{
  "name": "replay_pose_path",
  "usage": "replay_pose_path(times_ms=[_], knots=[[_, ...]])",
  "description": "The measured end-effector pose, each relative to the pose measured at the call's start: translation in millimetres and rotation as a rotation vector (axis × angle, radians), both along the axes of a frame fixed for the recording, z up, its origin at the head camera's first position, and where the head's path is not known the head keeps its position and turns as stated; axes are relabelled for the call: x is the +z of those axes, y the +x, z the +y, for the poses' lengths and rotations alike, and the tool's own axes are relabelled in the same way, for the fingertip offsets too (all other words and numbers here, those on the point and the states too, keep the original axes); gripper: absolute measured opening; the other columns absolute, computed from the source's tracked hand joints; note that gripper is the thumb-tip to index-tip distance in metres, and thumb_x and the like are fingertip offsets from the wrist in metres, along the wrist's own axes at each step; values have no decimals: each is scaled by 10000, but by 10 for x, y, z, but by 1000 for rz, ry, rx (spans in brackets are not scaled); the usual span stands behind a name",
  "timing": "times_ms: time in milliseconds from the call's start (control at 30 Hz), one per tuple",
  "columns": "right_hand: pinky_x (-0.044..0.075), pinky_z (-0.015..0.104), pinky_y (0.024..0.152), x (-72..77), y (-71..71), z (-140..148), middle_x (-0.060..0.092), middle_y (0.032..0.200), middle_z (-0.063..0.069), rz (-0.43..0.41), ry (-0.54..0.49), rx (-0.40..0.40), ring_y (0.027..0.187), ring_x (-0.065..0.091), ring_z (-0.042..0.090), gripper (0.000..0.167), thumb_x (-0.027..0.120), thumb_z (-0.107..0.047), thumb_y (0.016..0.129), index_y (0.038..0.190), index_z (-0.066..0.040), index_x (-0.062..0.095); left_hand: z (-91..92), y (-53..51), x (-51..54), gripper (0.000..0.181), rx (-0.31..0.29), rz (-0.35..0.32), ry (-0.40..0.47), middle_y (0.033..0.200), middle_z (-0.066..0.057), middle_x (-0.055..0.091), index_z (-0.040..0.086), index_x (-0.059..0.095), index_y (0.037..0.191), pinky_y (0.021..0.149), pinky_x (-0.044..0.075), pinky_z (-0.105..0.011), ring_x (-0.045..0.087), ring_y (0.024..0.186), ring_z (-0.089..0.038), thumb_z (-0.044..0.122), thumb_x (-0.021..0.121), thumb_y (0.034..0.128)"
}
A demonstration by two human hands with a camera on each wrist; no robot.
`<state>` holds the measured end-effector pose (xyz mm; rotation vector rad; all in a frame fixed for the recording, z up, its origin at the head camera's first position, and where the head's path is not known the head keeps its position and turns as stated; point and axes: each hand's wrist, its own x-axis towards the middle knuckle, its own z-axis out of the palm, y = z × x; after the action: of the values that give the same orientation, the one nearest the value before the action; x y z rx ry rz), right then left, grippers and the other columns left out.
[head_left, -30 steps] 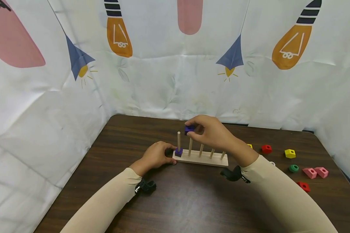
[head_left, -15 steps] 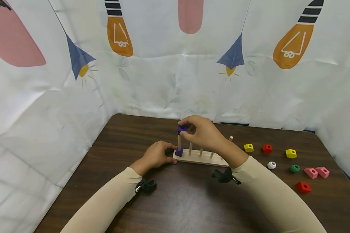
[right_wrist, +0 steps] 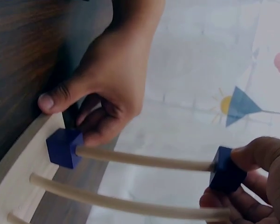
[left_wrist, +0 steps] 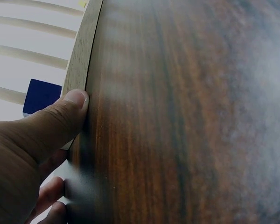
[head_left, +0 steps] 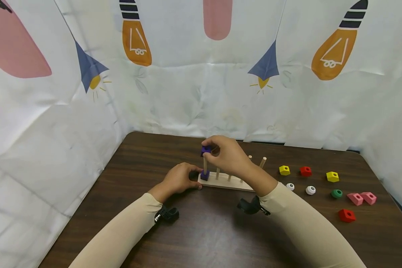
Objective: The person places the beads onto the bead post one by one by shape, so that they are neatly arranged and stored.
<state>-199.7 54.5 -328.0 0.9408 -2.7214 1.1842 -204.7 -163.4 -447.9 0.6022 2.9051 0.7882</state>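
A wooden base with upright pegs [head_left: 229, 182] stands on the brown table. My left hand [head_left: 178, 178] grips its left end, with the thumb [left_wrist: 67, 112] against the front edge. One purple block [head_left: 205, 175] sits at the foot of the leftmost peg [right_wrist: 144, 160]. Between thumb and fingers my right hand [head_left: 229, 154] pinches a second purple block [right_wrist: 227, 170] at the top of that same peg. In the right wrist view the peg's tip meets this block; how far it enters is hidden.
To the right lie yellow blocks [head_left: 332, 176], red blocks [head_left: 347, 215], white beads [head_left: 310, 190], a green bead [head_left: 336, 193] and pink blocks [head_left: 369, 198]. A printed white cloth [head_left: 194, 93] hangs behind the table's back edge.
My right hand has moved left with the purple block, from above the second peg to the top of the leftmost peg. The left hand has stayed on the base.
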Motion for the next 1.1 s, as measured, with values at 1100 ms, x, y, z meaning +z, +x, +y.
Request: replay_pose_path(times_ms=[1100], knots=[[567,403,879,-660,122,-156,668,1185,88,-34,-271,-153,1010,678,228,679,747,-38,915,1493,-46,390,9,-10,-14,557,13,11,-14,1238,3,714,188,763,1232,1018,480,-474,622,1195,-271,392,933,742]])
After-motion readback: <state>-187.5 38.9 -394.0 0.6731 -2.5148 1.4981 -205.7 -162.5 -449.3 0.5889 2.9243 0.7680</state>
